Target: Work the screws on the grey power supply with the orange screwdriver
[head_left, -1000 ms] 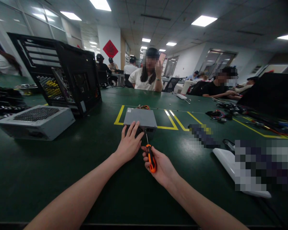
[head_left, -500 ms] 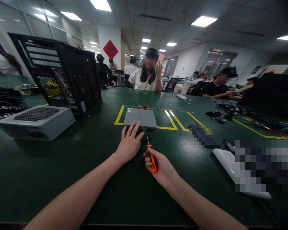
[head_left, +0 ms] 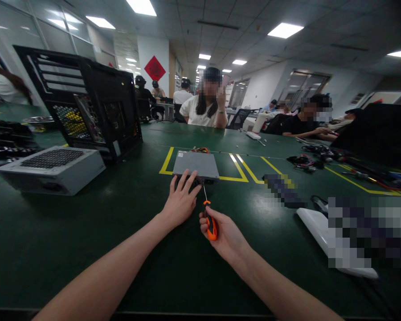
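Note:
A small grey power supply unit (head_left: 197, 165) lies on the green table, with colored wires (head_left: 201, 150) at its far side. My left hand (head_left: 180, 198) rests on its near edge, fingers spread over the top and front. In my right hand (head_left: 222, 229) is a screwdriver (head_left: 211, 228) with an orange and black handle, my fingers wrapped round it. Its thin shaft points forward to the unit's near face, right of my left fingers. The exact spot where the tip meets the face is too small to make out.
To the left stand a larger power supply (head_left: 50, 171) and a black computer case (head_left: 87, 102). Yellow tape (head_left: 235, 179) marks the table (head_left: 147, 276). On the right lie a white device (head_left: 321, 232), cables (head_left: 307, 162) and tools. A person (head_left: 203, 107) sits across the table.
The screwdriver's handle has turned slightly in my right hand, showing more of its black side. My left hand and the power supply unit stay in place.

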Motion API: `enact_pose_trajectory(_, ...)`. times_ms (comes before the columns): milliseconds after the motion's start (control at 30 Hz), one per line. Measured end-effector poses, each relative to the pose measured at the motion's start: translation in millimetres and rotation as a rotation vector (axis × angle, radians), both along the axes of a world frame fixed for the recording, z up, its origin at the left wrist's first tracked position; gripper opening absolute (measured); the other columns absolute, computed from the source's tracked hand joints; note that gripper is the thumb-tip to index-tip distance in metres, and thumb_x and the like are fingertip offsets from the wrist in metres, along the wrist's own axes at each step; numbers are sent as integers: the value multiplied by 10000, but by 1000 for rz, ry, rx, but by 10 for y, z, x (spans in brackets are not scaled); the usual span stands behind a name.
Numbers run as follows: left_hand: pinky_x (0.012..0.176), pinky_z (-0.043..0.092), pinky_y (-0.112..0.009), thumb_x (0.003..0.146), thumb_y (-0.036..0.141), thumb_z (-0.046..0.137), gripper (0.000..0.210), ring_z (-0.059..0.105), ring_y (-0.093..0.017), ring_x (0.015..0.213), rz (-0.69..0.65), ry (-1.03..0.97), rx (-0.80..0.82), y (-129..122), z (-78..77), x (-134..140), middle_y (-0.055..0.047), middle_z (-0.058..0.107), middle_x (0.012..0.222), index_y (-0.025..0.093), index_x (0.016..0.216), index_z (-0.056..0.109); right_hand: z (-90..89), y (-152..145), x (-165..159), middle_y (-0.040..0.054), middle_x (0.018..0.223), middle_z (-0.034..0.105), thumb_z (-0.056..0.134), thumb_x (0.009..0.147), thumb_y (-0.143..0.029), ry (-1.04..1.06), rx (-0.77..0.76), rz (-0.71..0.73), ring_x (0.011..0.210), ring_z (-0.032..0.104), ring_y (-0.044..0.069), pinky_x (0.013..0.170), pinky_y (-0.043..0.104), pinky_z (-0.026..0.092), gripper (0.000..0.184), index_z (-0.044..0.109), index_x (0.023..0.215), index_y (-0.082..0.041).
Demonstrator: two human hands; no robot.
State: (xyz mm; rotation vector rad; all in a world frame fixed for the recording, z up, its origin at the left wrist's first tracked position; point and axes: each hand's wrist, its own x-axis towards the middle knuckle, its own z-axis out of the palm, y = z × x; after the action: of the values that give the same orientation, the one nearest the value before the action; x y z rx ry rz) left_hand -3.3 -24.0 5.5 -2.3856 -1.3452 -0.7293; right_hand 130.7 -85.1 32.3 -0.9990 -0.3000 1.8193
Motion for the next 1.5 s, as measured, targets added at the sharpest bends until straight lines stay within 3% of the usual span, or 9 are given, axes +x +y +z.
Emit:
enact_pose_trajectory(200, 1064, 130, -533, 782, 195, 502, 429, 89, -307, 1349, -6, 9, -1, 9, -7, -7, -69, 203, 1464, 240, 1208, 498, 28, -21, -17, 58, 718, 561, 389, 880, -209, 11, -57, 28, 595, 556, 102, 536, 209, 509, 228, 574, 903, -77)
enact_pose_trajectory(367, 1065, 137, -530, 783, 206, 509, 423, 94, -305, 1349, 3, 6, 4, 6, -1, -5, -64, 198, 1466, 244, 1205, 500, -8, -15, 1, 43, 722, 564, 562, 786, -140, -26, 1, -17, 578, 537, 75, 479, 146, 463, 77, 557, 848, -94)
enact_pose_trajectory(467, 1065, 139, -528, 779, 203, 514, 416, 94, -306, 1349, 3, 11, 6, 6, 0, -2, -67, 203, 1464, 240, 1193, 509, 10, -19, 4, 37, 715, 561, 543, 785, -99, -1, -11, -26, 582, 538, 68, 527, 154, 487, 27, 555, 807, -87)
enact_pose_trajectory(667, 1063, 131, -532, 778, 197, 510, 407, 95, -306, 1348, -1, 16, 12, 20, -20, -2, -78, 214, 1459, 232, 1184, 517, 40, -36, -31, 56, 718, 570, 394, 878, -208, 16, -50, 34, 613, 563, 102, 559, 216, 516, 246, 585, 972, -84)
enact_pose_trajectory(833, 1058, 147, -535, 781, 203, 511, 420, 100, -305, 1348, 2, 13, 12, 14, -20, -6, -70, 203, 1464, 241, 1200, 502, 3, -25, -25, 35, 687, 558, 534, 805, -150, -19, 8, 10, 549, 516, 66, 454, 138, 435, 69, 563, 836, -96)
enact_pose_trajectory(933, 1059, 143, -533, 786, 212, 508, 414, 94, -305, 1349, 1, 18, 11, 15, -19, -6, -75, 200, 1464, 240, 1199, 500, 9, -31, -19, 33, 699, 565, 555, 780, -101, -29, 18, -1, 560, 524, 61, 489, 140, 453, 13, 550, 791, -97)
enact_pose_trajectory(1133, 1057, 144, -538, 794, 215, 499, 384, 91, -305, 1349, -1, 18, 13, 29, -30, -14, -78, 203, 1463, 238, 1176, 516, 35, -62, -43, 51, 717, 575, 397, 880, -232, 22, -54, 80, 616, 567, 106, 560, 225, 506, 233, 579, 952, -105)
enact_pose_trajectory(1367, 1060, 151, -535, 793, 215, 500, 392, 96, -296, 1350, 8, 21, 17, 2, 8, -16, -71, 205, 1461, 243, 1184, 503, 42, -59, -35, 41, 702, 574, 547, 794, -137, -11, 5, 27, 548, 517, 61, 456, 134, 420, 34, 558, 799, -105)
enact_pose_trajectory(1500, 1055, 158, -540, 790, 207, 495, 399, 101, -296, 1349, 2, 24, 16, 8, 4, -18, -71, 211, 1458, 242, 1188, 498, 65, -70, -35, 58, 723, 585, 450, 855, -199, 1, -34, 64, 606, 567, 100, 549, 208, 494, 168, 582, 872, -96)
